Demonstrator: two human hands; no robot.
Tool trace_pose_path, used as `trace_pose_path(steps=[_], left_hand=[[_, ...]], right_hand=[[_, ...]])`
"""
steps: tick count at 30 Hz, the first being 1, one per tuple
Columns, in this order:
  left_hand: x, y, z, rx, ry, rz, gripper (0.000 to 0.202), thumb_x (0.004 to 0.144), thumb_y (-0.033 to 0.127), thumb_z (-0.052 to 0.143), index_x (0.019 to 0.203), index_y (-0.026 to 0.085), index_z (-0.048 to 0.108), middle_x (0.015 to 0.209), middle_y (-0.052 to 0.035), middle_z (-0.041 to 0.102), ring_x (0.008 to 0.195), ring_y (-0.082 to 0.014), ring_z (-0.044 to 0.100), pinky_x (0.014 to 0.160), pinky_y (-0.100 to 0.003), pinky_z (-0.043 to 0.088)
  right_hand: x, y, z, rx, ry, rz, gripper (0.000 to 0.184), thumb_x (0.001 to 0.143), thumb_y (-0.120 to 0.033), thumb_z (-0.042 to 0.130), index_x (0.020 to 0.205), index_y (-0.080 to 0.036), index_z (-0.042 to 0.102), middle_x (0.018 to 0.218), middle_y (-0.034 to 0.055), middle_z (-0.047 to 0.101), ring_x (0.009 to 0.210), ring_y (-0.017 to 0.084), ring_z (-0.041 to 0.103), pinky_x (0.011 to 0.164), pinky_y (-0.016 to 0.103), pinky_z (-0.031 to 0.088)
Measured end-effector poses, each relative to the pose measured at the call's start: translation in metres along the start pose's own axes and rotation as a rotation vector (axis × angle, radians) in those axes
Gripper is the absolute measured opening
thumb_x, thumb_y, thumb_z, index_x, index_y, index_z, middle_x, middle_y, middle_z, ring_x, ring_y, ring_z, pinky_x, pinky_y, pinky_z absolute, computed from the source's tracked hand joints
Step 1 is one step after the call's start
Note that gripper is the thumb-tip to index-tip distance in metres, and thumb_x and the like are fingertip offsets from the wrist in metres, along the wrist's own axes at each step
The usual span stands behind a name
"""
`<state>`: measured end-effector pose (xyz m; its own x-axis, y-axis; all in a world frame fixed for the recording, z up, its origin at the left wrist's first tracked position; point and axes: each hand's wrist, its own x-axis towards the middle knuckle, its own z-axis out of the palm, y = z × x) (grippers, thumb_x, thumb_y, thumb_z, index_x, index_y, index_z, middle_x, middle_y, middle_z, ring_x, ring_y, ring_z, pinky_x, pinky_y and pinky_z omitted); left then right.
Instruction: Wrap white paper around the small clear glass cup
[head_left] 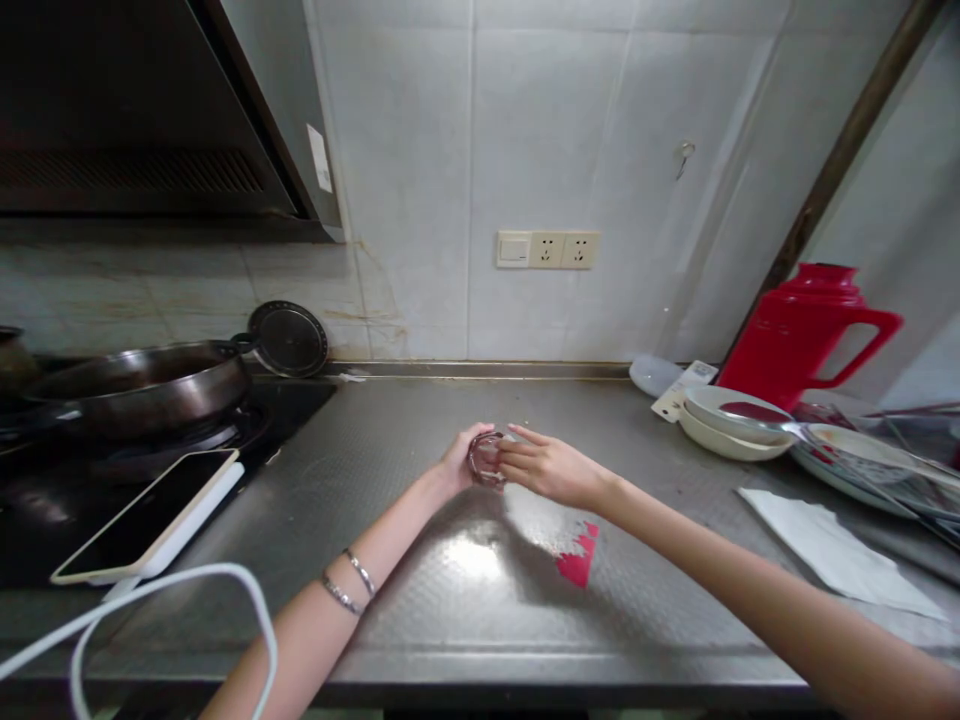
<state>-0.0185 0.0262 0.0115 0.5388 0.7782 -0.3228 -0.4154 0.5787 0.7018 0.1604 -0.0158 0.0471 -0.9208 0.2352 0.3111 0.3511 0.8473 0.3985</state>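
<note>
A small round glass [475,462] with a dark, brownish rim is tilted with its mouth toward the right, above the metal counter [390,420]. My left hand [456,462] is wrapped around its left side and base. From the right, my right hand [547,466] reaches to the mouth, its index finger stretched along the upper edge and its other fingers bent at or inside the rim. Those fingertips are partly hidden, so whether they hold anything besides the glass is unclear. Beneath my right hand, a torn red patch [577,562] shows on the counter.
On the left are a stove with a pan [157,395], a round dark lid [289,338] and a phone [150,515] with a white cable [187,572]. Bowls [731,440], a red thermos [799,335], plates [862,465] and a white tissue [832,545] lie right.
</note>
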Motion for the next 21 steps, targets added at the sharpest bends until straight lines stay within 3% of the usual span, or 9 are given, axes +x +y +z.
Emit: trace_pose_path(steps=[3, 7, 9, 13, 17, 21], left_hand=[[0.002, -0.001, 0.004, 0.022, 0.051, 0.101, 0.026, 0.078, 0.039, 0.056, 0.076, 0.014, 0.064, 0.055, -0.0044, 0.064, 0.047, -0.0182, 0.059, 0.049, -0.032, 0.049], [0.000, -0.007, 0.016, -0.030, 0.162, 0.219, 0.029, 0.083, 0.036, 0.050, 0.074, 0.012, 0.064, 0.054, -0.0042, 0.064, 0.044, -0.0129, 0.056, 0.044, -0.022, 0.041], [-0.002, -0.012, 0.021, -0.077, 0.202, 0.262, 0.031, 0.084, 0.036, 0.048, 0.072, 0.012, 0.063, 0.055, -0.0050, 0.065, 0.045, -0.0128, 0.058, 0.045, -0.022, 0.040], [-0.001, -0.021, 0.024, -0.114, 0.202, 0.327, 0.031, 0.084, 0.038, 0.046, 0.075, 0.013, 0.062, 0.060, -0.0061, 0.067, 0.049, -0.0152, 0.061, 0.050, -0.024, 0.045], [0.000, -0.023, 0.025, -0.158, 0.148, 0.365, 0.033, 0.086, 0.038, 0.044, 0.075, 0.012, 0.062, 0.063, -0.0075, 0.068, 0.056, -0.0166, 0.064, 0.056, -0.024, 0.047], [0.000, -0.012, 0.021, -0.144, 0.016, 0.306, 0.030, 0.084, 0.033, 0.044, 0.082, 0.010, 0.064, 0.070, -0.0109, 0.070, 0.062, -0.0191, 0.066, 0.058, -0.026, 0.048]], right_hand=[[-0.004, -0.008, 0.009, -0.049, 0.047, 0.094, 0.027, 0.092, -0.011, 0.040, 0.109, -0.010, 0.060, 0.113, 0.0136, 0.065, 0.118, 0.023, 0.053, 0.110, 0.045, 0.035], [0.000, -0.035, 0.025, 0.010, 0.135, 0.309, 0.034, 0.085, -0.004, 0.040, 0.116, -0.004, 0.055, 0.116, 0.0186, 0.062, 0.116, 0.025, 0.054, 0.108, 0.045, 0.037], [0.009, -0.050, 0.033, 0.072, 0.200, 0.475, 0.039, 0.082, -0.002, 0.040, 0.118, -0.007, 0.054, 0.114, 0.0164, 0.063, 0.115, 0.024, 0.054, 0.108, 0.045, 0.036], [0.026, -0.067, 0.044, 0.134, 0.356, 0.706, 0.027, 0.084, -0.008, 0.043, 0.107, -0.007, 0.057, 0.098, 0.0156, 0.067, 0.099, 0.024, 0.061, 0.103, 0.048, 0.040], [0.029, -0.060, 0.044, 0.178, 0.408, 0.687, 0.023, 0.086, -0.008, 0.041, 0.101, -0.012, 0.058, 0.095, 0.0136, 0.067, 0.096, 0.023, 0.061, 0.101, 0.048, 0.041], [0.016, -0.042, 0.031, 0.211, 0.352, 0.593, 0.021, 0.087, -0.009, 0.044, 0.102, -0.013, 0.059, 0.099, 0.0132, 0.067, 0.101, 0.023, 0.060, 0.104, 0.049, 0.038]])
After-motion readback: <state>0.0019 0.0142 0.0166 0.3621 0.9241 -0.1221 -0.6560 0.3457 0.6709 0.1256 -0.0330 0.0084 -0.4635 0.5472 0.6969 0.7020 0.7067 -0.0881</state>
